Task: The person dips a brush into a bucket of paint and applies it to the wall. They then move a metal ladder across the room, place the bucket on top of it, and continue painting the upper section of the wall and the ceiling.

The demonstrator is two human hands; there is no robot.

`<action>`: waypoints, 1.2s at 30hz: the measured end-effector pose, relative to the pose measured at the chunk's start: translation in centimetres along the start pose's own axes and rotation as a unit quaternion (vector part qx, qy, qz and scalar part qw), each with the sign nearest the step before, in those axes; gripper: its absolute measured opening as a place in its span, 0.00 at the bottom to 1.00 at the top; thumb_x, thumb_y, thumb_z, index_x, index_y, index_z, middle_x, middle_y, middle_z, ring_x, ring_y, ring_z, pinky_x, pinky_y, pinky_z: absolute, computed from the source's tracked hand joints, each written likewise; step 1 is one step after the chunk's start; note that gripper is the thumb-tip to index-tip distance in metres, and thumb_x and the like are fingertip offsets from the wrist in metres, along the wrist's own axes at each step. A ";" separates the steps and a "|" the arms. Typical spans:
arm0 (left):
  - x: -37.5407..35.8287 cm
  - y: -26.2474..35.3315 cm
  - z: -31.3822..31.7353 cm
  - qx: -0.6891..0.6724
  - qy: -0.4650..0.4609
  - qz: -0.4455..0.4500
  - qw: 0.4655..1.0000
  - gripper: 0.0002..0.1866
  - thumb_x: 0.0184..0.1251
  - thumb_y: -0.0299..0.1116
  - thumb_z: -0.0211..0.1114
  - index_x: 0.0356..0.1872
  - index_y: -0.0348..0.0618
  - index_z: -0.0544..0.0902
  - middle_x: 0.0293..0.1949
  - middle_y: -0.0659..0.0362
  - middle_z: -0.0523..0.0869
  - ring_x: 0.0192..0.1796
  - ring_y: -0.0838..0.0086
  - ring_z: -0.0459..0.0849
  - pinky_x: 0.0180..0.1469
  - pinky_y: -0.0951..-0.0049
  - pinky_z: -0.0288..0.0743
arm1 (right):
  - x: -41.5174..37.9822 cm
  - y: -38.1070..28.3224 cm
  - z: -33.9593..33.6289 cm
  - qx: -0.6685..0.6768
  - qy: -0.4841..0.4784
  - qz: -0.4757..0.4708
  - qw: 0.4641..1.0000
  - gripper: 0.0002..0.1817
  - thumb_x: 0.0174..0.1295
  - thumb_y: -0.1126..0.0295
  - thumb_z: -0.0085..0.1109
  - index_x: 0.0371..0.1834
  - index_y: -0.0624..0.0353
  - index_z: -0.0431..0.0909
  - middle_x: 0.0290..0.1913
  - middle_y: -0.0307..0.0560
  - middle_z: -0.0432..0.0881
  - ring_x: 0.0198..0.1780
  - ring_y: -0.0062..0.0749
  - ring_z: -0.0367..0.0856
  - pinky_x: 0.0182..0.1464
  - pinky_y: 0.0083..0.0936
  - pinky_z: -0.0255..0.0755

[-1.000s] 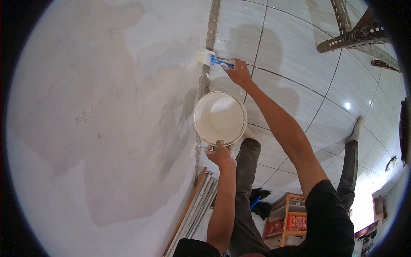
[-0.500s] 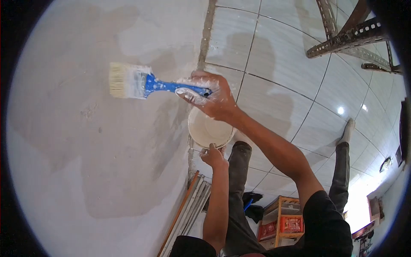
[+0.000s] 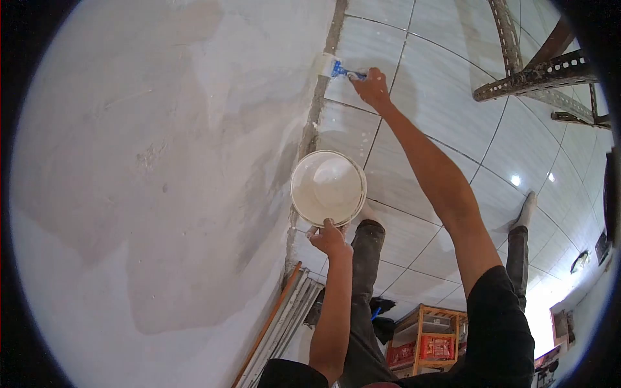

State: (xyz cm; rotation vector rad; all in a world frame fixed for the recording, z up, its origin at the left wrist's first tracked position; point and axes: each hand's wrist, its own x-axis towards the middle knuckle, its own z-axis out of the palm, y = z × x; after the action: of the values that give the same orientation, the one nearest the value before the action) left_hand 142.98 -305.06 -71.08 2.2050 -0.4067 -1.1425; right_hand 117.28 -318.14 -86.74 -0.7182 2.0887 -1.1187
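Note:
My right hand [image 3: 374, 88] is closed around the blue handle of a paintbrush [image 3: 336, 68], arm stretched far forward. The brush's pale bristles overlap the foot of the wall, at the rough strip where it meets the floor. In my left hand [image 3: 330, 239] is a round white bucket [image 3: 328, 187], gripped by its near rim with the thumb over the edge. Its mouth faces me, and whitish liquid shows at the bottom. The wall [image 3: 187, 194] on the left has broad damp-looking darker patches beside lighter ones.
Pale floor tiles [image 3: 446, 84] spread to the right, with white drips near the bucket. A perforated metal frame [image 3: 537, 81] stands at the upper right. Long strips [image 3: 278, 323] lean along the wall near me, and an orange rack [image 3: 420, 336] holds red crates behind.
My right hand has swung the paintbrush from in front of the wall, forward and right, down to the wall's foot. The bucket's inside now shows fully; my left hand still grips it.

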 end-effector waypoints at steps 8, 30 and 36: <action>0.3 -0.5 0.2 0.009 -0.010 0.003 1.000 0.27 0.54 0.18 0.55 0.54 0.29 0.53 0.49 0.39 0.70 0.45 0.57 0.78 0.44 0.59 0.82 | -1.1 -12.0 -5.7 0.136 -0.011 0.040 0.990 0.18 0.54 0.58 0.64 0.33 0.65 0.81 0.14 0.38 0.71 0.13 0.18 0.64 0.15 0.21 0.57; -3.1 -0.7 1.6 0.007 -0.047 -0.005 0.999 0.24 0.58 0.17 0.53 0.53 0.32 0.52 0.51 0.40 0.67 0.46 0.53 0.77 0.45 0.49 0.82 | -0.6 -3.8 -0.3 0.017 0.076 -0.116 0.990 0.15 0.48 0.63 0.62 0.30 0.66 0.77 0.29 0.57 0.75 0.35 0.55 0.74 0.40 0.43 0.68; -4.4 -0.1 2.1 0.005 -0.041 -0.019 0.999 0.22 0.58 0.17 0.53 0.49 0.33 0.53 0.51 0.40 0.65 0.47 0.54 0.76 0.45 0.48 0.81 | -6.0 -16.3 -3.1 0.094 0.161 -0.131 0.974 0.14 0.54 0.64 0.60 0.25 0.68 0.78 0.24 0.56 0.78 0.26 0.36 0.77 0.28 0.32 0.68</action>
State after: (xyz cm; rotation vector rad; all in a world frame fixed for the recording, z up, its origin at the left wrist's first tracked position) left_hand 138.69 -303.53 -69.29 2.1881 -0.4069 -1.2574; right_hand 121.34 -320.17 -69.70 -0.7757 2.1511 -1.6508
